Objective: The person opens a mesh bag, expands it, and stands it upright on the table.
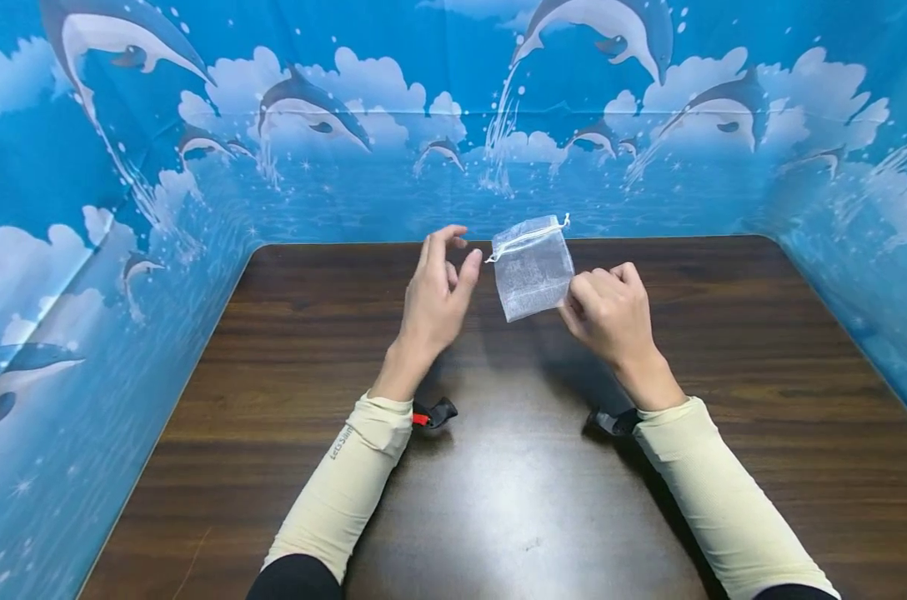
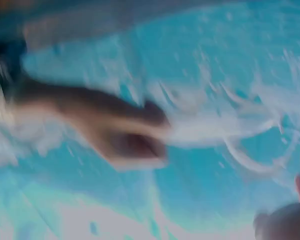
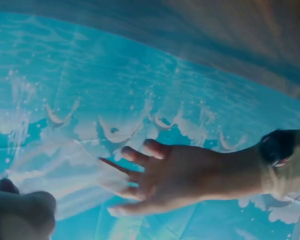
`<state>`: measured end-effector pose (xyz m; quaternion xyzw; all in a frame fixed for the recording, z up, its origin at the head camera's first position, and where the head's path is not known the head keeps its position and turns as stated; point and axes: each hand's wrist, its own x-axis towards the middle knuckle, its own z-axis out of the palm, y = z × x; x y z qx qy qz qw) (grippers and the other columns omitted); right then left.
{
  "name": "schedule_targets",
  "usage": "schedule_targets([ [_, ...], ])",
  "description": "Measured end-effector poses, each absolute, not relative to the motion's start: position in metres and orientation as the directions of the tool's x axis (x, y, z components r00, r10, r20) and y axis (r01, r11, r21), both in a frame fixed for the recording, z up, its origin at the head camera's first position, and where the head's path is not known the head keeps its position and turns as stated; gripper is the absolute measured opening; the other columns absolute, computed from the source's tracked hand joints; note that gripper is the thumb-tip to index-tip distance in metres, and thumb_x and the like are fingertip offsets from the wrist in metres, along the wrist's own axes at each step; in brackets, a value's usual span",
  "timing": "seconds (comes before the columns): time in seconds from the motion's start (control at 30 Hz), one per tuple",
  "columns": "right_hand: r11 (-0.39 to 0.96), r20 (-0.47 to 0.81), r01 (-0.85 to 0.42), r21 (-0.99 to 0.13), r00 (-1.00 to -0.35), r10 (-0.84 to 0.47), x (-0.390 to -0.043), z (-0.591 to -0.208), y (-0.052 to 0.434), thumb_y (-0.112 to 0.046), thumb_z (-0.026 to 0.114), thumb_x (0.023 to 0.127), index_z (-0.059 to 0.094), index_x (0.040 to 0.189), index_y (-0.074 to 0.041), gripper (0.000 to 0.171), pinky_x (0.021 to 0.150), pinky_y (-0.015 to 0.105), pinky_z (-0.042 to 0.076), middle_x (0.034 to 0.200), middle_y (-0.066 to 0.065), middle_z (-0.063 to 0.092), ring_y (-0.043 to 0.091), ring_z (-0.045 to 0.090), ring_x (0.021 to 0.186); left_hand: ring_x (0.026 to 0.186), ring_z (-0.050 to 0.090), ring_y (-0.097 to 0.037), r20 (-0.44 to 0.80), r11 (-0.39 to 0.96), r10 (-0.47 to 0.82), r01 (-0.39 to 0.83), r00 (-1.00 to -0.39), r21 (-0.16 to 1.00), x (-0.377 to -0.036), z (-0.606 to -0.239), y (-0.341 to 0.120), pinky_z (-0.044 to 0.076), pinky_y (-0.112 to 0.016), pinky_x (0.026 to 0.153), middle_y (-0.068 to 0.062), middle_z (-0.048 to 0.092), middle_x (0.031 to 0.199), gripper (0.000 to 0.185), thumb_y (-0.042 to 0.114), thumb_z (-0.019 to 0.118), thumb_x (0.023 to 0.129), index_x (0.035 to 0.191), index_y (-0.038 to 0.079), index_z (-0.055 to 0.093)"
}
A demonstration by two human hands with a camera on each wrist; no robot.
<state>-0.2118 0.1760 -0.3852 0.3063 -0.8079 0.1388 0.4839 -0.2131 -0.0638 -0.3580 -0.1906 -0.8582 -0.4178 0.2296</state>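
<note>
A small sheer white drawstring pouch point(image 1: 534, 267) hangs in the air above the dark wooden table point(image 1: 498, 467). My right hand point(image 1: 579, 293) pinches its lower right corner. My left hand point(image 1: 457, 250) is raised just left of the pouch with relaxed fingers, close to the drawstring end; I cannot tell if it touches. The right wrist view shows the left hand point(image 3: 175, 175) spread beside the translucent pouch point(image 3: 65, 170). The left wrist view is blurred, showing only the left hand point(image 2: 115, 130).
A blue backdrop point(image 1: 123, 167) printed with dolphins and clouds walls in the table on the left, back and right. Both forearms wear cream sleeves, with a dark wrist strap point(image 1: 434, 413) under each.
</note>
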Motion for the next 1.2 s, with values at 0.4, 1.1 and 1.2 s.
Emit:
schedule_targets([
  [0.4, 0.654, 0.796, -0.739, 0.16, -0.295, -0.528, -0.209, -0.396, 0.175, -0.007, 0.052, 0.085, 0.042, 0.066, -0.01, 0.022, 0.065, 0.041, 0.035, 0.06, 0.001, 0.043, 0.02, 0.039, 0.054, 0.077, 0.051, -0.018, 0.358, 0.407, 0.191, 0.406, -0.914, 0.818, -0.232, -0.359, -0.076, 0.041, -0.025, 0.068, -0.008, 0.057, 0.114, 0.02, 0.024, 0.06, 0.095, 0.102, 0.006, 0.062],
  [1.1, 0.803, -0.069, -0.568, -0.181, -0.807, -0.587, -0.222, -0.396, 0.215, -0.029, 0.069, 0.088, 0.059, 0.088, -0.017, 0.015, 0.059, 0.03, 0.039, 0.074, -0.004, 0.055, 0.011, 0.046, 0.062, 0.102, 0.055, -0.015, 0.528, 0.67, 0.341, 0.595, -0.778, 0.444, -0.231, -0.394, -0.064, 0.049, -0.03, 0.068, 0.002, 0.056, 0.119, 0.009, 0.029, 0.06, 0.091, 0.093, 0.021, 0.063],
  [1.2, 0.802, -0.073, -0.565, -0.195, -0.807, -0.586, -0.223, -0.395, 0.216, -0.03, 0.068, 0.089, 0.062, 0.091, -0.016, 0.015, 0.06, 0.031, 0.041, 0.076, -0.005, 0.057, 0.011, 0.048, 0.063, 0.096, 0.056, -0.012, 0.517, 0.713, 0.322, 0.562, -0.793, 0.42, -0.229, -0.391, -0.065, 0.047, -0.029, 0.062, 0.004, 0.056, 0.116, 0.012, 0.033, 0.058, 0.092, 0.094, 0.022, 0.063],
])
